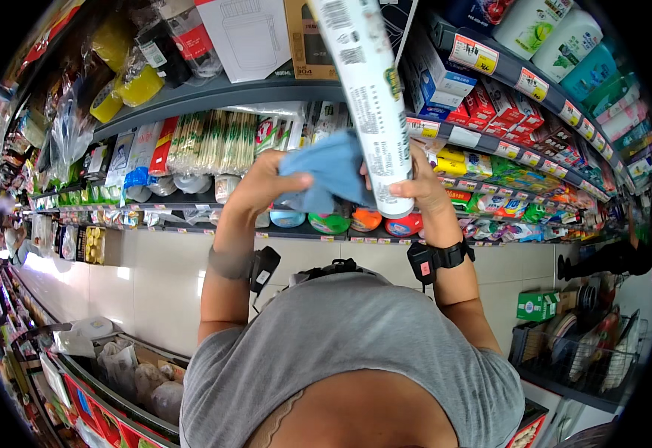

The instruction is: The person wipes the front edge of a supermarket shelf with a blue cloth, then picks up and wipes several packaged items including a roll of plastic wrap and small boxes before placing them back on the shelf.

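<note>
A tall white spray can (371,106), printed with barcodes and small writing, tilts in front of the shelves with its base toward me. My right hand (424,182) grips it near that base, the thumb across the front. Bunched in my left hand (272,182) is a blue cloth (328,171), slightly blurred, its right side reaching the can's edge. Whether the cloth touches the can I cannot tell. The can's top lies beyond the picture's upper edge. Bundles of wooden chopsticks (214,143) in clear wrap stand on the shelf behind my left hand.
Toothpaste boxes (496,106) and bottles (569,45) fill the right shelves. Yellow tape rolls (141,84) sit at upper left, above a dark shelf edge (202,98). Behind me are a produce bin (118,392) and a wire basket (578,358). A person (606,260) stands at right.
</note>
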Action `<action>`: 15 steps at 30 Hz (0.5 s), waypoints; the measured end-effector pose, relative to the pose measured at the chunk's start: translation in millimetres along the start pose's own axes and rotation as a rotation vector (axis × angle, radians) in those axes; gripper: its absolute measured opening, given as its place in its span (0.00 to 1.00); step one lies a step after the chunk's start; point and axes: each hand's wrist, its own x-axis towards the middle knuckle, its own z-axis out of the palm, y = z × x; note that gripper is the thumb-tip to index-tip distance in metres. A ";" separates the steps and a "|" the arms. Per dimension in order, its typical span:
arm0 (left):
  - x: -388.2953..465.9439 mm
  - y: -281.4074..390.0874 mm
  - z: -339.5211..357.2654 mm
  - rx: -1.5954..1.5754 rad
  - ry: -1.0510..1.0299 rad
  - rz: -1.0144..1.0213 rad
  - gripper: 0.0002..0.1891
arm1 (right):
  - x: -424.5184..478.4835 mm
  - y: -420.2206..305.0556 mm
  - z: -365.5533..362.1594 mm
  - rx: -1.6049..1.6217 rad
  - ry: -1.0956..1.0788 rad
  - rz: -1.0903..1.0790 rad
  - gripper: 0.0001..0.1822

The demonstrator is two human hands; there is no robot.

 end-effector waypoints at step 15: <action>24.6 12.6 31.9 -0.352 0.610 0.699 0.31 | 18.3 22.1 52.4 -0.530 -0.008 -0.145 0.44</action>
